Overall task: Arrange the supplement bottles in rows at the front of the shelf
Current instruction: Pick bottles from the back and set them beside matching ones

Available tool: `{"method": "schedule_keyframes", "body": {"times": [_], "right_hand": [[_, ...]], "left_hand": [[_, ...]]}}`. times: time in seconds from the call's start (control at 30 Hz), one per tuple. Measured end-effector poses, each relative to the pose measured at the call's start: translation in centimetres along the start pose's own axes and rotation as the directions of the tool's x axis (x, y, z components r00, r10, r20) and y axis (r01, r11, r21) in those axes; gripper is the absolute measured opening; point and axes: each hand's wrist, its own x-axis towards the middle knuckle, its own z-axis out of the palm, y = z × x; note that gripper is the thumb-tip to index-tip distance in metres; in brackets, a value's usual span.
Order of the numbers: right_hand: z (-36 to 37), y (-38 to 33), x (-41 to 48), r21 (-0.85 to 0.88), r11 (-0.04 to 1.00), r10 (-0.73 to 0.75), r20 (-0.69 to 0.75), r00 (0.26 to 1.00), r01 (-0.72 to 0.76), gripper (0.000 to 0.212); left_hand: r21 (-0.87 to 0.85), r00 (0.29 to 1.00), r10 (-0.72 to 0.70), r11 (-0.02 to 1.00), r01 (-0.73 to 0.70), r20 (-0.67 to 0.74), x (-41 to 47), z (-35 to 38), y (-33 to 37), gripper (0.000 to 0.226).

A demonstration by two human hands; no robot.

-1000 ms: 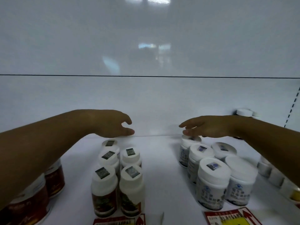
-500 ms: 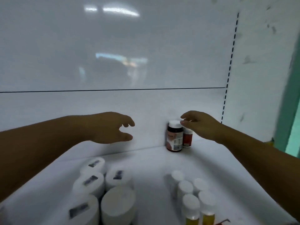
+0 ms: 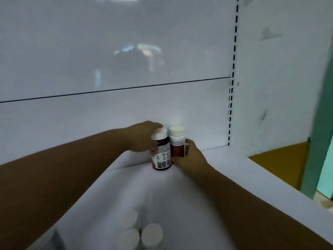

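Bottles, two, upright, caps up, long axes vertical, side by side and touching, at the far back of the shelf (image 3: 180,195) against the back panel (image 3: 108,112). Amber bottle (image 3: 161,154) with a white cap stands on the left; red-label bottle (image 3: 177,144) on the right, base hidden. Left hand (image 3: 142,138) curls over the amber bottle's cap and shoulder. Right hand (image 3: 190,156) wraps the red-label bottle's lower body. Blurred white caps (image 3: 151,235) sit at the near edge.
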Motion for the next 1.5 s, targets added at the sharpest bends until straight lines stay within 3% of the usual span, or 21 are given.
{"method": "schedule_keyframes", "body": {"times": [0.2, 0.37, 0.53, 0.67, 0.77, 0.9, 1.0, 1.17, 1.37, 1.5], "right_hand": [[-0.2, 0.7, 0.6, -0.093, 0.995, -0.053, -0.109, 0.993, 0.043, 0.064], [0.1, 1.0, 0.8, -0.163, 0.986, -0.053, -0.075, 0.996, 0.040, 0.053], [0.1, 0.8, 0.5, -0.226, 0.973, -0.068, -0.050, 0.996, 0.055, 0.064], [-0.1, 0.5, 0.2, -0.168, 0.983, -0.078, -0.015, 0.997, 0.074, 0.046], [-0.4, 0.4, 0.1, -0.117, 0.992, -0.052, 0.021, 0.998, 0.054, 0.052], [-0.6, 0.3, -0.2, -0.172, 0.979, -0.086, 0.114, 0.990, 0.105, 0.054], [-0.5, 0.3, -0.3, -0.195, 0.974, -0.092, 0.115, 0.989, 0.113, 0.053], [-0.8, -0.3, -0.4, -0.054, 0.995, -0.079, 0.130, 0.988, 0.087, 0.058], [-1.0, -2.9, -2.2, 0.179, 0.963, -0.233, 0.174, 0.957, 0.201, 0.050], [-1.1, -5.4, -3.8, 0.260, 0.928, -0.309, 0.142, 0.940, 0.266, 0.048]], "left_hand": [[-0.039, 0.991, -0.064, 0.997, 0.060, -0.117, 1.1, 0.8, -0.6, 0.053], [-0.032, 0.979, -0.166, 0.986, 0.163, -0.122, 0.5, 0.5, -1.0, 0.059], [-0.211, 0.976, -0.171, 0.967, 0.141, -0.133, 0.0, 1.3, -1.0, 0.049], [-0.323, 0.970, -0.204, 0.934, 0.153, -0.129, -0.2, 1.4, -1.3, 0.044], [-0.404, 0.970, -0.223, 0.900, 0.165, -0.101, -0.2, 1.4, -1.7, 0.043], [-0.444, 0.967, -0.236, 0.879, 0.172, -0.093, 0.0, 1.7, -1.6, 0.044], [-0.600, 0.962, -0.272, 0.774, 0.199, -0.032, -0.1, 1.5, -1.7, 0.044], [-0.689, 0.950, -0.311, 0.690, 0.221, -0.006, -0.4, 0.8, -1.7, 0.040], [-0.821, 0.965, -0.262, 0.557, 0.123, -0.033, -2.7, -1.2, -1.1, 0.065], [-0.804, 0.970, -0.220, 0.593, 0.046, -0.107, -5.2, -3.0, 0.1, 0.069]]}}
